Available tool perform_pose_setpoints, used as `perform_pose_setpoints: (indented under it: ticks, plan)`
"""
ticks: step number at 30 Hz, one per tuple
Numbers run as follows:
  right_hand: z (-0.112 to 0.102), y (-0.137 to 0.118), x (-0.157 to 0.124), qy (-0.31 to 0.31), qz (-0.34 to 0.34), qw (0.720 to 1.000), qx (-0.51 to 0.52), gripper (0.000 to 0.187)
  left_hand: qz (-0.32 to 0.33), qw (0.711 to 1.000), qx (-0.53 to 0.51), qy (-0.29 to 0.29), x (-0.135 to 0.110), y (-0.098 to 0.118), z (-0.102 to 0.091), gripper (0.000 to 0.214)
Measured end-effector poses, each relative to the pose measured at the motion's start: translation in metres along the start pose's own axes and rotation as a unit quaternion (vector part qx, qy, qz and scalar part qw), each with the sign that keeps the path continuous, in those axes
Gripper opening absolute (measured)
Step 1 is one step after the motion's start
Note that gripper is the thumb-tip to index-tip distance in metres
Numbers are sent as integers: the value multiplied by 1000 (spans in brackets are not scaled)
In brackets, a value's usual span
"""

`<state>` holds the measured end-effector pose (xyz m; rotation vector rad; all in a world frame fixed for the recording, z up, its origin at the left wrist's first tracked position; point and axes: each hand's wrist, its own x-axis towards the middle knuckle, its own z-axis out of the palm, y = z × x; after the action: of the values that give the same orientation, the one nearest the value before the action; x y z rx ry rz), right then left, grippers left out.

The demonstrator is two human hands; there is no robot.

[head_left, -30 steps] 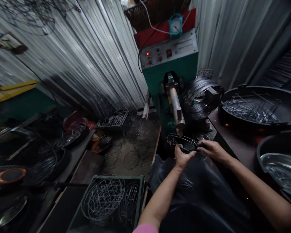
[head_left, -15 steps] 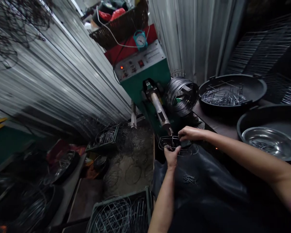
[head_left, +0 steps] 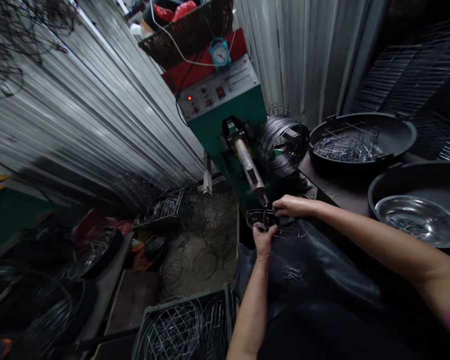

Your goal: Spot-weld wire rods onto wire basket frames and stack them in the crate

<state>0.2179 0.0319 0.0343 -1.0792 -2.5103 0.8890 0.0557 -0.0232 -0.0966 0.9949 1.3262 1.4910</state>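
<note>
A small oblong wire frame (head_left: 298,231) is held just below the tip of the green machine's metal arm (head_left: 250,172). My left hand (head_left: 263,240) grips the near left side of this frame, thumb and fingers closed on it. My right hand (head_left: 287,206) is closed at the frame's far side, fingers bent down; what it pinches there is hidden. Below the hands, a little heap of short wire pieces (head_left: 292,273) lies on the dark apron (head_left: 322,295) over my lap.
The green machine (head_left: 225,107) carries a glowing red light and a teal clock (head_left: 220,53). Beside it hangs a wire coil (head_left: 283,146). At right stand a black pan (head_left: 401,137) of wire parts and a steel bowl (head_left: 448,227). A crate (head_left: 228,305) of wire racks sits lower left.
The view has shifted slightly. My right hand has moved a little left along the frame; my left hand keeps its grip on it.
</note>
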Motion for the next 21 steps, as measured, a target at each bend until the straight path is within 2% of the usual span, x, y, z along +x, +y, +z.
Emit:
perform_pose_setpoints:
  ticks: [7, 11, 15, 17, 21]
  plan:
    - [9, -2, 5, 3, -4, 998, -65, 7, -2, 1000, -9, 19, 0, 1, -2, 51]
    - [13, 3, 5, 6, -19, 999, -41, 8, 4, 999, -40, 19, -2, -2, -4, 52]
    - [12, 7, 4, -3, -21, 1000, -6, 9, 10, 999, -27, 15, -1, -8, -4, 51]
    - [12, 9, 3, 12, -13, 1000, 1, 9, 16, 1000, -10, 23, 0, -9, -1, 52]
    - [21, 15, -5, 79, 8, 997, 3, 14, 33, 997, 47, 46, 3, -8, 4, 52]
